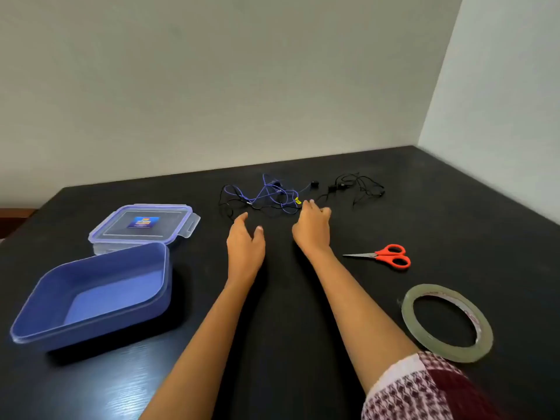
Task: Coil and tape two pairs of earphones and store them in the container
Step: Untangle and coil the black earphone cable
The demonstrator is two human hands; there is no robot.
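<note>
Our right grip (312,228) is loose and empty, fingertips at the right end of the blue earphones (266,192), which sprawl left-to-right on the table (454,207). Our left grip (245,244), equally slack, sits just short of them. The black earphones (359,186) lie further right.

Blue earphones (266,194) and black earphones (357,187) lie tangled (uncoiled) at centre; open blue container (91,298) lower left.

Both hands, left hand (245,237) and right hand (312,223), are hovering by tangled earphones (266,194), perhaps touching.
</note>
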